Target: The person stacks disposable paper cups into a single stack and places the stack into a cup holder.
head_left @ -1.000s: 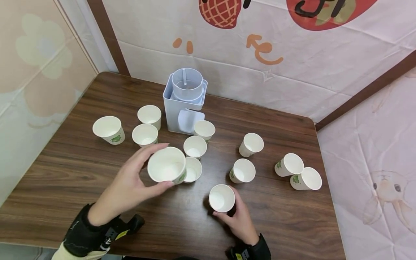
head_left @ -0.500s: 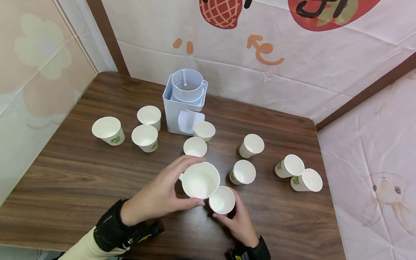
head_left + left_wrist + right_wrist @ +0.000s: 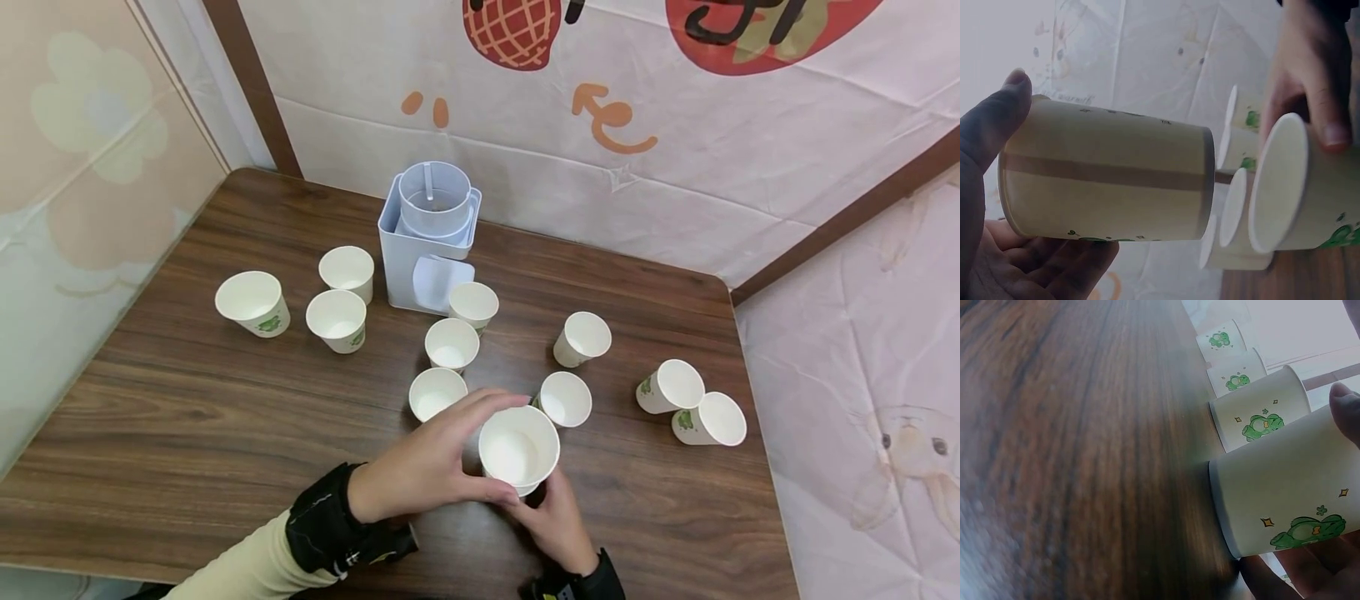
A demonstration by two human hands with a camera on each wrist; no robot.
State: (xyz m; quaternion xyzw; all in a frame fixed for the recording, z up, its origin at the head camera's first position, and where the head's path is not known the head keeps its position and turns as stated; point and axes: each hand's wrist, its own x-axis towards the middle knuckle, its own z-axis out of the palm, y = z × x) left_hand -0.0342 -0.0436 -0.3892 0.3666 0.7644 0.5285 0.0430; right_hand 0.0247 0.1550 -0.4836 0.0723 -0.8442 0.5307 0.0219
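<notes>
My left hand (image 3: pixel 442 458) grips a white paper cup (image 3: pixel 519 446) between thumb and fingers, off the table. In the head view this cup covers most of a second paper cup beneath it. My right hand (image 3: pixel 555 525) grips that lower cup (image 3: pixel 1285 487), which stands upright on the table with green cartoon prints on its side. In the left wrist view, the base of the raised cup (image 3: pixel 1107 175) faces the open rim of the lower cup (image 3: pixel 1322 187), with a small gap between. Just beyond stands another paper cup (image 3: pixel 565 400).
Three cups, the nearest one (image 3: pixel 437 395), line up left of my hands. A light-blue plastic box (image 3: pixel 405 267) with a round container stands behind them. More cups stand at the left (image 3: pixel 252 302) and right (image 3: pixel 708 418) on the wooden table (image 3: pixel 187 433).
My left hand has carried its cup rightward, from beside the middle row of cups to over the cup in my right hand. The right hand stays in place.
</notes>
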